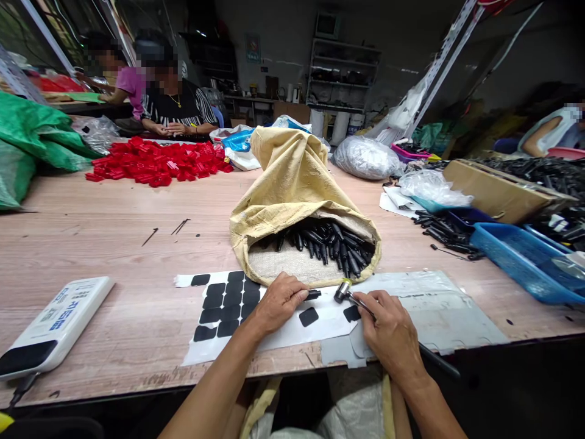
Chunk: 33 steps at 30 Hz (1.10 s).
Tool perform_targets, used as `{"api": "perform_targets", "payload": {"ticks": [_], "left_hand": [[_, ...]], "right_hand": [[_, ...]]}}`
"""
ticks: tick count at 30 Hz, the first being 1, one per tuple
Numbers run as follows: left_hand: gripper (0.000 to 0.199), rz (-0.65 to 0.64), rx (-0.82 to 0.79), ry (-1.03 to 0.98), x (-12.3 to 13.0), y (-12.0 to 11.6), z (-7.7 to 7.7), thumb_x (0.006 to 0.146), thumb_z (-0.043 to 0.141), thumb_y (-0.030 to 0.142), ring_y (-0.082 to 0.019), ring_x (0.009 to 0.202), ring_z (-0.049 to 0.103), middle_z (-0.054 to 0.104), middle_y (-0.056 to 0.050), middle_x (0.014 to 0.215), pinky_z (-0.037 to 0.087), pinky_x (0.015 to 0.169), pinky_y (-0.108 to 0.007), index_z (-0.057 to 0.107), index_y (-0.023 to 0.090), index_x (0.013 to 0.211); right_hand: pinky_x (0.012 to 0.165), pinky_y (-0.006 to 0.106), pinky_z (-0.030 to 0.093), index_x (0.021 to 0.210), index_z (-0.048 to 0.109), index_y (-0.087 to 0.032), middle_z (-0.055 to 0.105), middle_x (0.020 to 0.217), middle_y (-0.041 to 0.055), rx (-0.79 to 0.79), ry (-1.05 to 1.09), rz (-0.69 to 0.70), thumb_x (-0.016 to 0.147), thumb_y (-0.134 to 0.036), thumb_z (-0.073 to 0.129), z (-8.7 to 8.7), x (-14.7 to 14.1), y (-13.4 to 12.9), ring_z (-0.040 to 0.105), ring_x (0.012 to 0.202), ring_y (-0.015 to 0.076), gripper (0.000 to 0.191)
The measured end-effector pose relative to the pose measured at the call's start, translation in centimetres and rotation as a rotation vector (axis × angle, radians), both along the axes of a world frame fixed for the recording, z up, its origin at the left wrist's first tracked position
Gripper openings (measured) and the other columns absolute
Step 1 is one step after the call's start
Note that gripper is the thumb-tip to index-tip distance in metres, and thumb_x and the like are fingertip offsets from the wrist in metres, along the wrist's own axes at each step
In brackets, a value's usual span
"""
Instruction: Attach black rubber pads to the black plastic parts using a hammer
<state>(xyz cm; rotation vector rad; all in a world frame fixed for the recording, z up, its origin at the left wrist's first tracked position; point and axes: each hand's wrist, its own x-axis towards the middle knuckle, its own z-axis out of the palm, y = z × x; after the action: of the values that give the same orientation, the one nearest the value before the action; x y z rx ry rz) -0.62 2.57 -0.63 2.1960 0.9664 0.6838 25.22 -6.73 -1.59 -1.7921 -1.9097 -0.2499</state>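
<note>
My left hand is closed around a small black tube-like part, whose end pokes out past the fingers toward the right. In my right hand is a small hammer; its metal head faces left, close to the black part, and its dark handle runs back under the palm. Beneath both hands lies a white backing sheet bearing rounded black stickers, most of them left of my left hand. Just behind, a yellow woven sack opens toward me, with many black tube-like parts inside.
Red plastic pieces are heaped at the back left, near two seated people. A white power-bank-like device lies at the left. Blue trays, more black parts and a cardboard box crowd the right. Another person sits at the far right.
</note>
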Motion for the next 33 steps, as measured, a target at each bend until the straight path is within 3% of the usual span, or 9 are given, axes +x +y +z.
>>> {"api": "perform_targets", "payload": {"ticks": [4, 8, 12, 14, 18, 23, 33], "left_hand": [[0.031, -0.032, 0.027, 0.025, 0.0, 0.0, -0.2, 0.104, 0.044, 0.033, -0.020, 0.090, 0.051, 0.066, -0.002, 0.087, 0.036, 0.086, -0.034, 0.071, 0.021, 0.095], [0.032, -0.070, 0.062, 0.043, 0.0, -0.1, -0.2, 0.104, 0.044, 0.034, -0.020, 0.088, 0.049, 0.064, -0.002, 0.084, 0.036, 0.085, -0.034, 0.069, 0.020, 0.089], [0.035, -0.125, 0.066, 0.071, 0.0, -0.2, -0.2, 0.103, 0.044, 0.033, -0.020, 0.087, 0.049, 0.064, -0.002, 0.080, 0.035, 0.084, -0.036, 0.065, 0.020, 0.078], [0.027, -0.126, 0.058, 0.059, -0.1, -0.3, -0.1, 0.100, 0.049, 0.033, -0.021, 0.089, 0.050, 0.066, -0.002, 0.082, 0.035, 0.086, -0.036, 0.068, 0.022, 0.084], [0.015, -0.117, 0.060, 0.049, -0.2, -0.5, -0.1, 0.091, 0.063, 0.031, -0.024, 0.095, 0.051, 0.068, -0.003, 0.089, 0.036, 0.088, -0.038, 0.071, 0.024, 0.101], [0.014, -0.138, 0.080, 0.067, -0.2, -0.6, 0.2, 0.091, 0.061, 0.027, -0.023, 0.094, 0.052, 0.071, -0.002, 0.091, 0.035, 0.088, -0.039, 0.071, 0.023, 0.100], [0.014, -0.138, 0.122, 0.088, -0.1, -0.7, -0.1, 0.094, 0.058, 0.028, -0.023, 0.094, 0.054, 0.071, -0.003, 0.091, 0.036, 0.088, -0.039, 0.071, 0.023, 0.098]], "right_hand": [[0.086, 0.040, 0.043, 0.116, 0.066, -0.023, 0.064, 0.106, 0.0076, 0.004, 0.058, 0.086, 0.090, -0.022, 0.060, 1.3, -1.2, 0.5, 0.055, 0.098, 0.0252, 0.027], [0.087, 0.040, 0.043, 0.125, 0.061, -0.024, 0.064, 0.110, 0.0080, -0.067, 0.085, 0.256, 0.090, -0.031, 0.064, 2.5, -3.7, 1.2, 0.054, 0.102, 0.0260, 0.035], [0.084, 0.038, 0.040, 0.109, 0.066, -0.024, 0.065, 0.098, 0.0057, -0.180, 0.070, 0.362, 0.091, -0.031, 0.064, 2.9, -5.5, 2.0, 0.052, 0.098, 0.0248, 0.019], [0.082, 0.037, 0.039, 0.099, 0.066, -0.023, 0.064, 0.092, 0.0047, -0.207, 0.088, 0.382, 0.093, -0.027, 0.062, 2.7, -5.7, 2.3, 0.051, 0.094, 0.0233, 0.008], [0.081, 0.035, 0.039, 0.093, 0.063, -0.022, 0.063, 0.090, 0.0040, -0.225, 0.132, 0.393, 0.093, -0.025, 0.061, 2.5, -5.4, 2.6, 0.050, 0.091, 0.0220, 0.004], [0.083, 0.037, 0.038, 0.094, 0.064, -0.022, 0.062, 0.091, 0.0044, -0.221, 0.099, 0.429, 0.089, -0.030, 0.066, 2.7, -5.2, 2.7, 0.049, 0.092, 0.0225, 0.009], [0.085, 0.037, 0.038, 0.092, 0.065, -0.021, 0.059, 0.093, 0.0054, -0.248, 0.021, 0.437, 0.095, -0.033, 0.060, 2.7, -5.2, 2.9, 0.047, 0.094, 0.0218, 0.013]]}}
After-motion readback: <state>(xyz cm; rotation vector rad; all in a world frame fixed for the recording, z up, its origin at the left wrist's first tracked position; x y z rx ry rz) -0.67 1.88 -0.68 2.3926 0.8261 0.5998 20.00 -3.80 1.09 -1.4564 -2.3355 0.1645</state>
